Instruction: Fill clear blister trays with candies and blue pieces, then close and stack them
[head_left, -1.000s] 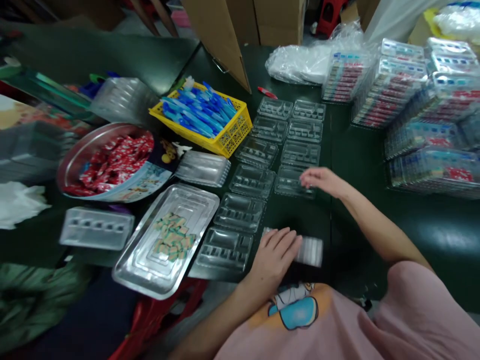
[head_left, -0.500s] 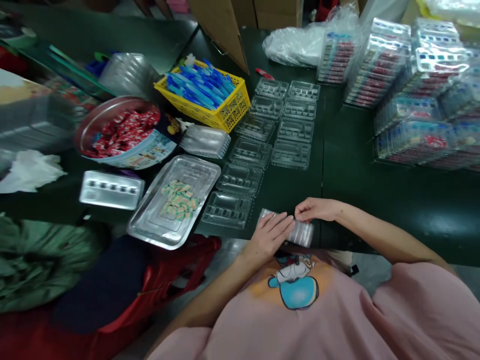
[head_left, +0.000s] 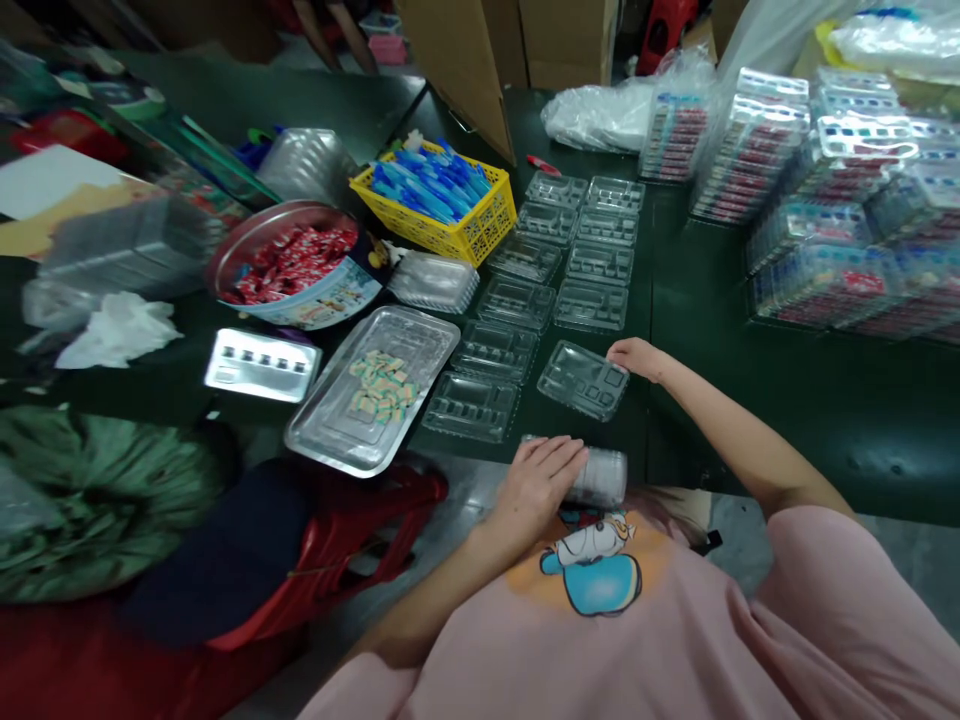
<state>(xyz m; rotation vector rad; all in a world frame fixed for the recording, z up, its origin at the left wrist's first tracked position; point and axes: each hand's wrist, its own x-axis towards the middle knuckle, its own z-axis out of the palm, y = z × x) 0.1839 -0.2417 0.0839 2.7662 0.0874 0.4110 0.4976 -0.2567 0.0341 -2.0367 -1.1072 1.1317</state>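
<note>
Pinched by its right corner, a clear plastic compartment tray (head_left: 579,382) is in my right hand (head_left: 637,358), tilted slightly over the dark green table. My left hand (head_left: 541,485) is wrapped over a stack of the same clear trays (head_left: 606,476) at the table's front edge; the fingers cover its left part. Beyond them, two columns of single clear trays (head_left: 491,350) lie on the table, the nearest one (head_left: 471,406) to the left of the held tray.
A metal tray (head_left: 330,435) with small wrapped pieces lies to the left, near a round tin (head_left: 315,300) of red packets. Behind stands a yellow basket (head_left: 480,230) of blue toothbrush-like items. Filled packs (head_left: 757,150) are stacked at the right. A red chair (head_left: 397,530) is below left.
My right hand has moved forward from the stack, bringing a single clear tray with it. My left hand has stayed on the stack. The view has shifted a little.
</note>
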